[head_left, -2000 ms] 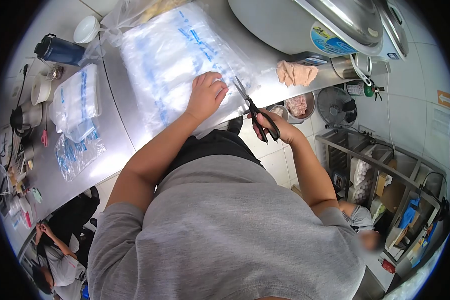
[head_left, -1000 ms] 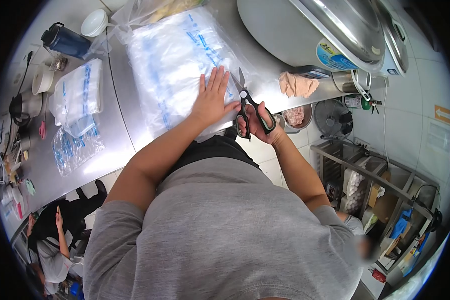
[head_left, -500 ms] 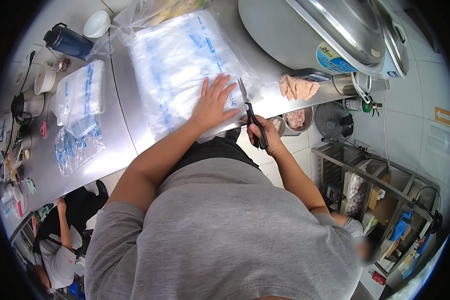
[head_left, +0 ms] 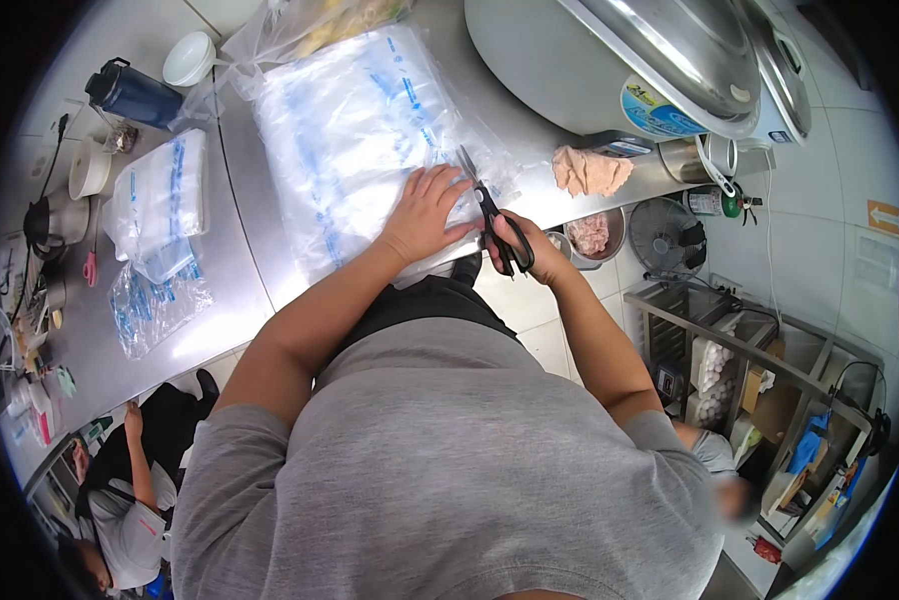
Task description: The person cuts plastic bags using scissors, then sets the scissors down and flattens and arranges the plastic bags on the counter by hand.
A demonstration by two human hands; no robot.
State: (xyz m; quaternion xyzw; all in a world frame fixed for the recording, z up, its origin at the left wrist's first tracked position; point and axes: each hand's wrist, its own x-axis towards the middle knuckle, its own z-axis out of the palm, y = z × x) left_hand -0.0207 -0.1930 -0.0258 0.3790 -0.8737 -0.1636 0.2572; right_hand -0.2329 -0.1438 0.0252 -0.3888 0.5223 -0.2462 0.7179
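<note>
Steel tabletop (head_left: 242, 215): carries the goods within the person's reach. Large lidded vessel (head_left: 545, 75): stands at the far right, well apart from both hands, presumably out of the arms' way. Large stack of plastic bags (head_left: 355, 120): lies flat directly before the person, reaching the near edge, which suits two-handed access. Smaller stack of bags (head_left: 160, 185): set aside to the left, untouched.

Left hand (head_left: 430, 212): grip unclosed, palm down and fingers somewhat apart on the large stack's near right part; judged to be steadying slippery film. Right hand (head_left: 518, 247): grip clamped on the handles of black-handled scissors (head_left: 487, 200), blades directed away from the body over the stack's right edge. Whether the blades are parted cannot be told.

Markings: blue print runs across both stacks, too small to read. The vessel's blue label (head_left: 660, 108) appears to show "24"; its brand is not legible. An orange wall sign (head_left: 887, 217) bears a white arrow.
</note>
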